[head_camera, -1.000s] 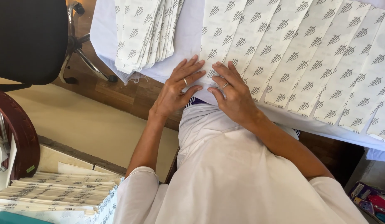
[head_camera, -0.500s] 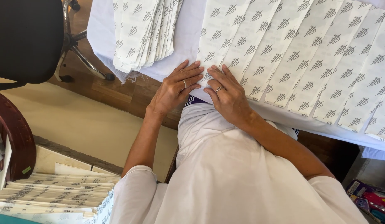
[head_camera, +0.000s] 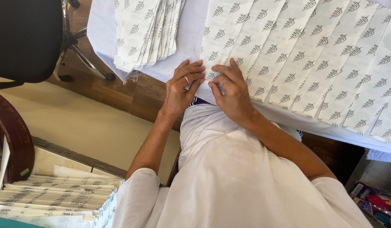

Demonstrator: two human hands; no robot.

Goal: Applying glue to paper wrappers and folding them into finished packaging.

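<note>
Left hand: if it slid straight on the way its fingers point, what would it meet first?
The left hand points toward the right hand, both on the near end of a leaf-printed paper strip. It would likely meet the right hand's fingertips first; the gap looks small.

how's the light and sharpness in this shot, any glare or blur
Head view: bright, even daylight, soft shadows only under the left hand and right hand; printed paper strips sharp, no motion blur; white tablecloth nearly blown out; the black chair loses detail in darkness.
</note>
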